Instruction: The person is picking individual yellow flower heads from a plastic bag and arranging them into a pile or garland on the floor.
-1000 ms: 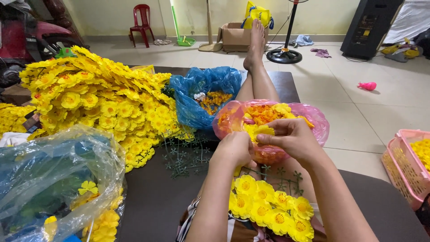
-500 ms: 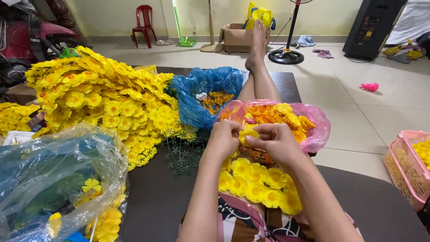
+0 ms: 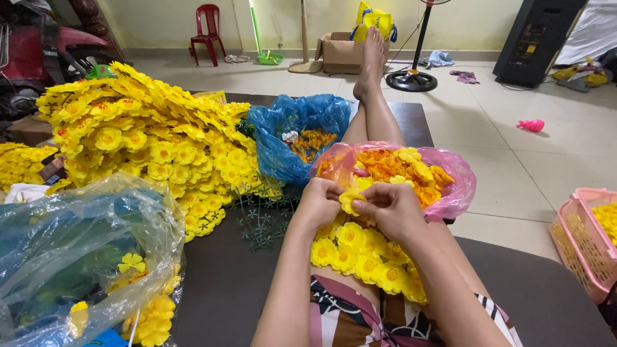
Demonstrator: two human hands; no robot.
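Observation:
My left hand (image 3: 319,202) and my right hand (image 3: 392,207) meet over my lap, both pinching a small yellow artificial flower (image 3: 351,200) between their fingertips. Under them a bunch of finished yellow flowers (image 3: 363,254) lies on my thigh. Just beyond the hands sits a pink plastic bag (image 3: 450,186) full of loose orange and yellow petals. A blue plastic bag (image 3: 289,138) with orange flower centres lies behind it, to the left of my outstretched leg (image 3: 373,109).
A big heap of yellow flower bunches (image 3: 141,141) fills the left. Green plastic stems (image 3: 260,218) lie on the dark mat. A clear bag (image 3: 71,257) sits at the lower left, a pink basket (image 3: 588,247) at the right. Chair, fan and box stand far back.
Both hands dropped closer to my lap and drew together on the flower. The camera tilted slightly, bringing the flower bunch on my thigh further under the hands.

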